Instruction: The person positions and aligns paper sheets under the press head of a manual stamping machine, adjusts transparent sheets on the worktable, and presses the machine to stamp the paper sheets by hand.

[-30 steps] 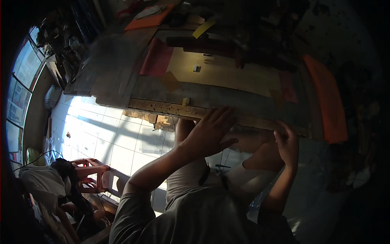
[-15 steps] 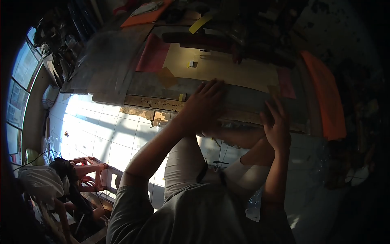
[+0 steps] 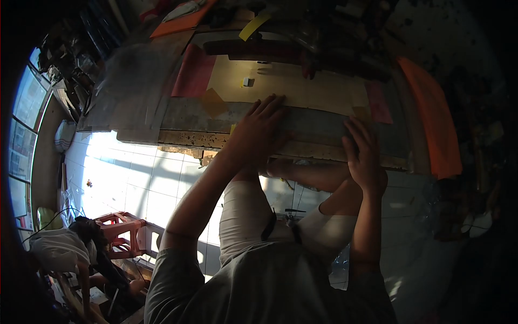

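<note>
My left hand (image 3: pixel 260 129) lies on the grey front strip of the work board (image 3: pixel 318 124), fingers stretched out, fingertips at the near edge of a pale yellow sheet (image 3: pixel 302 89). My right hand (image 3: pixel 364 154) is further right at the front edge, fingers extended and slightly apart, tips close to the sheet's lower right corner. Neither hand visibly grips anything. A small white block (image 3: pixel 246 82) sits on the sheet's left part. Beside the sheet are a red piece (image 3: pixel 191 73) at left and a pink strip (image 3: pixel 380 102) at right. An orange-tan square (image 3: pixel 214 103) overlaps its lower left corner.
Over the far side of the sheet runs a dark bar (image 3: pixel 253 48). Orange sheets lie at the right (image 3: pixel 431 119) and far left. Below left stands a red stool (image 3: pixel 121 232), with another person (image 3: pixel 62 251) near it. My legs are under the table edge.
The view has shifted a little, so the table appears further left. My left hand has moved slightly forward and left, partly covering a small yellow tab. My right hand has barely moved.
</note>
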A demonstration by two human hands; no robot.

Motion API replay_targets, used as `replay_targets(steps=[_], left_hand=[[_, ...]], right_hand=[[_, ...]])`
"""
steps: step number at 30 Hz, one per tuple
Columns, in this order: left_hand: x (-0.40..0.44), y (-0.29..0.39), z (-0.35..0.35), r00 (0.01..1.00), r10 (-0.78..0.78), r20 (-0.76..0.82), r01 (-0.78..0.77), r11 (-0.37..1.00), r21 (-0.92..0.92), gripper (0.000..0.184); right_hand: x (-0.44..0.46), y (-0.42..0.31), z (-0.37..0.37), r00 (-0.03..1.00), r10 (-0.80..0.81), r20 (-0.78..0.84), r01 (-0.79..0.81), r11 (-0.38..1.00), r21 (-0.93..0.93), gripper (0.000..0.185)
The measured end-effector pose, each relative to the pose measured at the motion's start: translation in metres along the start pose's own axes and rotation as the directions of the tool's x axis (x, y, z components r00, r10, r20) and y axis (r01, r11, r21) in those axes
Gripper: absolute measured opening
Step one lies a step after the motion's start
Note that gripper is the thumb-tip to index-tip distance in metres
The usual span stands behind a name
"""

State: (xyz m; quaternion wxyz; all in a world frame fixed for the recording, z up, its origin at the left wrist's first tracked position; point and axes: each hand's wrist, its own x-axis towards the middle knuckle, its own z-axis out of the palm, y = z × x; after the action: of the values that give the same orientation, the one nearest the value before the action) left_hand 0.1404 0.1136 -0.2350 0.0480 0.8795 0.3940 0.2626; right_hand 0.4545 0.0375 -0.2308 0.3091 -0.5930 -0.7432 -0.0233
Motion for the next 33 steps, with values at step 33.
replay_targets(steps=[33], left_hand=[[0.001, -0.059, -0.049, 0.996, -0.068, -0.058, 0.060, 0.989, -0.133, 0.035]], right_hand=[[0.055, 0.038, -0.007, 0.993, -0.046, 0.105, 0.032, 0.990, 0.137, 0.044]])
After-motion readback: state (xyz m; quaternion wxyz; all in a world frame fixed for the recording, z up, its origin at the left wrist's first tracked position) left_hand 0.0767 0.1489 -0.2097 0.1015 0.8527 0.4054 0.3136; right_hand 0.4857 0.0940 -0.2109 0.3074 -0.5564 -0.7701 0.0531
